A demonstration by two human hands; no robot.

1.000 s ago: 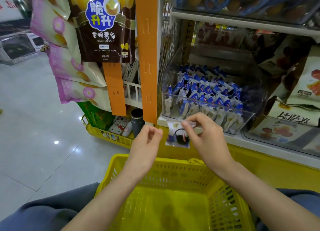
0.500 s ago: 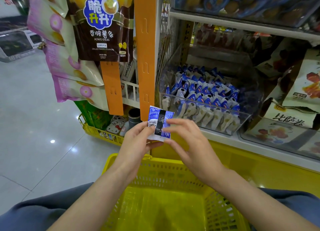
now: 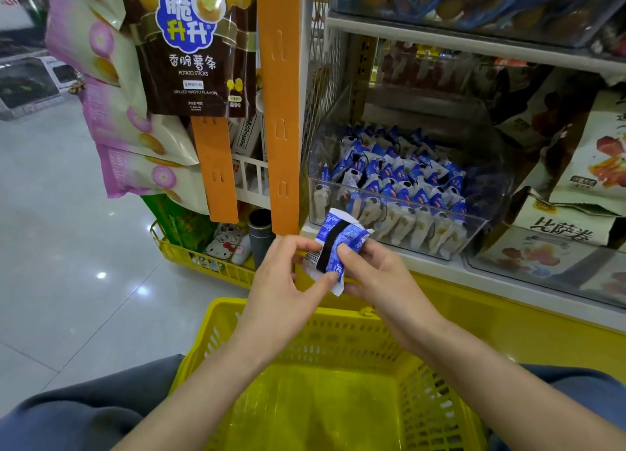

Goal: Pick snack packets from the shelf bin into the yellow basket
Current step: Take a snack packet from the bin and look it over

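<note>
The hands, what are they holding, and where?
Both hold one blue snack packet: left hand at its lower left edge, right hand on its right side.

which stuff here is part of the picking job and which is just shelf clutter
Job: snack packet held by left hand and right hand; clear shelf bin; yellow basket.

Clutter: potato sticks bag; pink bags; orange strips.

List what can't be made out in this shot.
- Head view: small print on the blue packet is too small and blurred; left hand and right hand cover its edges.
- Yellow basket: near end cut off by the bottom edge.
- Clear bin: lower packets buried.
</note>
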